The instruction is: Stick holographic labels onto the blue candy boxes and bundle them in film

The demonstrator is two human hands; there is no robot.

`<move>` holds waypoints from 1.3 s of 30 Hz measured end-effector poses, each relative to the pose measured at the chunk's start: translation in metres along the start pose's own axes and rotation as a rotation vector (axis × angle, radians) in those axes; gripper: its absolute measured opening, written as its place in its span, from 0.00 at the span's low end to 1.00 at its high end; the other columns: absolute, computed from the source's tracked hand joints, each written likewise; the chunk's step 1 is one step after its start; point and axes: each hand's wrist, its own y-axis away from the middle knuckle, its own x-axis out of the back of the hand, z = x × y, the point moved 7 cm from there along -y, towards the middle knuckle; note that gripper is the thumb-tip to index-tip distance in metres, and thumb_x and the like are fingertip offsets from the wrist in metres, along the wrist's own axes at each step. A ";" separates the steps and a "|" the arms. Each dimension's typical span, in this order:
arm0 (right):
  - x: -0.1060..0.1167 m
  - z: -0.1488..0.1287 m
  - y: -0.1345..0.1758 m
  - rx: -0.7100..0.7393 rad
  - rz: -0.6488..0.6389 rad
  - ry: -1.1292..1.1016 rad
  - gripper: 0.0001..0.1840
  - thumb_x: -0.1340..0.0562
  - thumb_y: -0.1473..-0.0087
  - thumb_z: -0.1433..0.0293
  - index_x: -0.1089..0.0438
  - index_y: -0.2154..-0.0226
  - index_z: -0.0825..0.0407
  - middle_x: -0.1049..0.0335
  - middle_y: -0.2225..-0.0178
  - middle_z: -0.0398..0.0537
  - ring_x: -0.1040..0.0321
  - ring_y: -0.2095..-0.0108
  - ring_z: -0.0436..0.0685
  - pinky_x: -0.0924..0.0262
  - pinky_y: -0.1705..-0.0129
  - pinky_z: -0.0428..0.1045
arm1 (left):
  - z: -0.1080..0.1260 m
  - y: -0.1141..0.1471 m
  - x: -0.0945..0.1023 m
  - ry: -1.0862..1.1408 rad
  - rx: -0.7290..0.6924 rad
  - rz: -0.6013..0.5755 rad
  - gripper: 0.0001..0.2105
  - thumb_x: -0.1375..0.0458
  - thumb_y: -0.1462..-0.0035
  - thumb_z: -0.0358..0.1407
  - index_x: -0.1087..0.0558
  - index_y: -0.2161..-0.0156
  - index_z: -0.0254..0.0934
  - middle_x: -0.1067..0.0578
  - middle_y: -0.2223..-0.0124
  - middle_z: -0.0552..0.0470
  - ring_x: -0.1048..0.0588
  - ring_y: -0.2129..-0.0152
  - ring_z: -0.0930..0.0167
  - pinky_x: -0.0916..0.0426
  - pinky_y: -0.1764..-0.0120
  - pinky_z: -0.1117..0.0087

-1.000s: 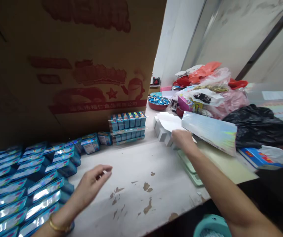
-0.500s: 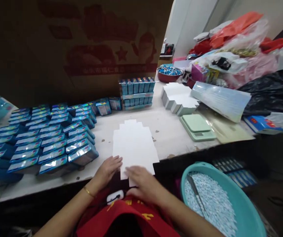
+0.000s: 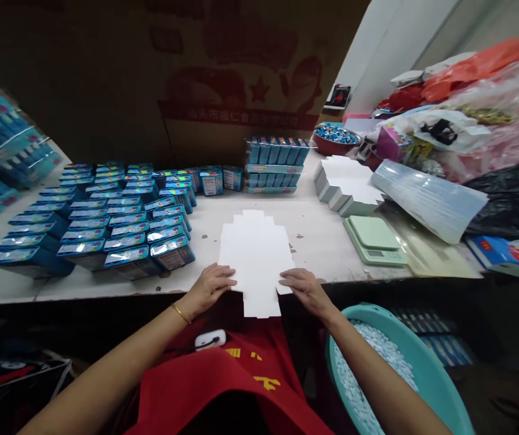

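Note:
A flat white cardboard box blank (image 3: 254, 248) with stepped edges lies in front of me, its near flap jutting past the table's front edge. At its lower left corner, my left hand (image 3: 211, 284) grips the edge with bent fingers. The lower right side flap is pinched by my right hand (image 3: 307, 291), fingers on top and the thumb out of sight. Left of the blank stand rows of small blue boxes (image 3: 125, 226). A stack of matching white blanks (image 3: 350, 181) lies further back on the right.
A pale green scale (image 3: 374, 240) sits right of the blank. Below the table edge stands a teal tub (image 3: 440, 386) of small pale pieces. Wrapped blue packs (image 3: 274, 163) stand before a large carton (image 3: 241, 66). Plastic bags (image 3: 481, 78) are heaped at right.
My right hand has moved from the blank's near flap out to its right side. My left hand now grips the left corner. The view has shifted left.

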 end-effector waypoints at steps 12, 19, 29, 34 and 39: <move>-0.013 -0.058 -0.062 0.058 -0.304 0.527 0.09 0.46 0.49 0.78 0.33 0.76 0.55 0.35 0.71 0.49 0.43 0.67 0.56 0.53 0.66 0.51 | 0.052 -0.061 0.013 -0.460 -0.089 -0.373 0.07 0.50 0.47 0.27 0.29 0.70 0.33 0.28 0.67 0.46 0.33 0.66 0.66 0.40 0.68 0.68; -0.035 -0.062 -0.079 0.143 -0.379 0.562 0.11 0.47 0.50 0.78 0.32 0.77 0.56 0.36 0.74 0.52 0.43 0.67 0.58 0.53 0.67 0.52 | 0.039 -0.068 -0.011 -0.429 0.007 -0.440 0.09 0.51 0.46 0.27 0.27 0.70 0.33 0.28 0.68 0.46 0.32 0.68 0.68 0.38 0.69 0.71; -0.029 -0.061 -0.081 0.153 -0.383 0.490 0.11 0.47 0.49 0.78 0.30 0.74 0.56 0.33 0.72 0.53 0.39 0.64 0.59 0.45 0.63 0.54 | 0.048 -0.080 -0.014 -0.405 0.159 -0.413 0.10 0.51 0.44 0.30 0.27 0.66 0.35 0.27 0.67 0.45 0.29 0.67 0.65 0.37 0.70 0.69; 0.004 -0.070 -0.040 0.095 -0.149 0.283 0.29 0.41 0.51 0.65 0.44 0.46 0.55 0.50 0.42 0.56 0.60 0.41 0.65 0.55 0.44 0.62 | 0.048 -0.080 -0.012 -0.363 0.143 -0.351 0.14 0.54 0.42 0.37 0.27 0.67 0.35 0.25 0.67 0.44 0.29 0.68 0.66 0.37 0.68 0.69; -0.014 -0.062 -0.007 0.085 -0.038 0.282 0.32 0.46 0.49 0.74 0.52 0.42 0.46 0.54 0.40 0.48 0.69 0.39 0.65 0.61 0.43 0.68 | 0.048 -0.083 -0.013 -0.390 0.090 -0.411 0.15 0.54 0.43 0.37 0.26 0.68 0.34 0.25 0.67 0.44 0.27 0.68 0.65 0.36 0.69 0.69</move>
